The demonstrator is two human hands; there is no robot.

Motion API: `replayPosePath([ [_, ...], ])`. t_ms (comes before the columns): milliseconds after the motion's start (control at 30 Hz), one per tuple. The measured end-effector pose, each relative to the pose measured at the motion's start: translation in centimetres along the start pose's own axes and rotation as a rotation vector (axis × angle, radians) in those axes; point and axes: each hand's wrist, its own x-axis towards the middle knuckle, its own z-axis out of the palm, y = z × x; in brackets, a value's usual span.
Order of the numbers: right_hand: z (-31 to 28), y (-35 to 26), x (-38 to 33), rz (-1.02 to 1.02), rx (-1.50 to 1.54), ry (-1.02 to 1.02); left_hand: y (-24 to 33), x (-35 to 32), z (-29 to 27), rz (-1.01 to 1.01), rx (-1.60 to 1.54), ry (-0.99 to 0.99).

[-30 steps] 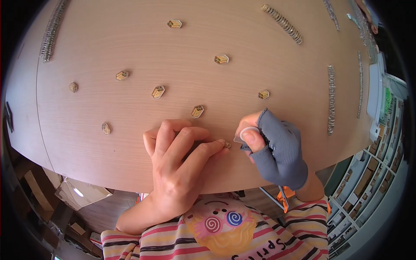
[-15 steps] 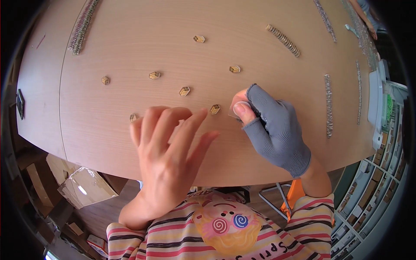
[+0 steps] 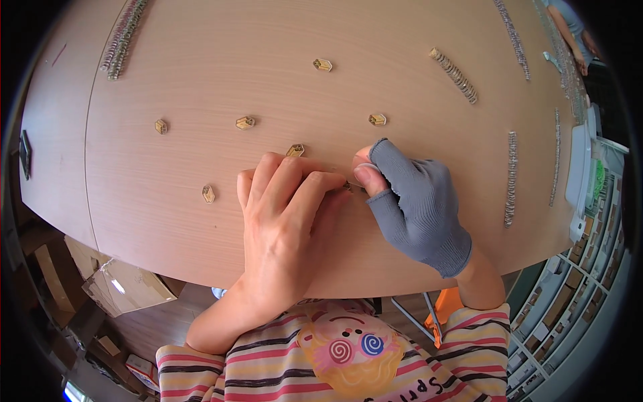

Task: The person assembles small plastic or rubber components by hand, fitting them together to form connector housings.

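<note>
My bare left hand is closed over the table, with thumb and index fingertips together at the edge of a small gold-and-dark hexagonal piece, mostly hidden by the fingers. My right hand, in a grey glove with bare fingertips, pinches a thin clear piece between thumb and index finger. The two hands' fingertips nearly meet. Just past the left knuckles lies another gold hexagonal piece. Several more like it lie spread out, among them a gold piece beyond my right hand.
Long rows of small stacked pieces lie on the wooden table: a row at far right, a row at right and paired rows at far left. Another person's arm shows at upper right. Cardboard boxes stand below left.
My left hand has moved right and closed its fingertips at the gold piece that lay between my hands. My right hand keeps its pinch. The whole view has shifted slightly.
</note>
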Motion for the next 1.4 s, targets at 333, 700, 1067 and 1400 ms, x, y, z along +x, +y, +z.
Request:
replayPosePath([
  [333,0.0,-0.6,-0.1,-0.004,-0.034,-0.004,0.0,0.2,-0.4,-0.027,-0.038,-0.011],
  [700,0.4,-1.5,-0.5,-0.052,-0.175,-0.006,-0.1,0.3,-1.2,-0.023,-0.051,-0.064],
  [1067,0.2,-0.4,-0.3,0.072,0.123,0.01,-0.3,0.1,-1.1,0.01,0.005,-0.044],
  [1400,0.0,0.0,-0.6,0.044,0.043,-0.012,0.1,0.0,-0.8,0.011,-0.006,-0.052],
])
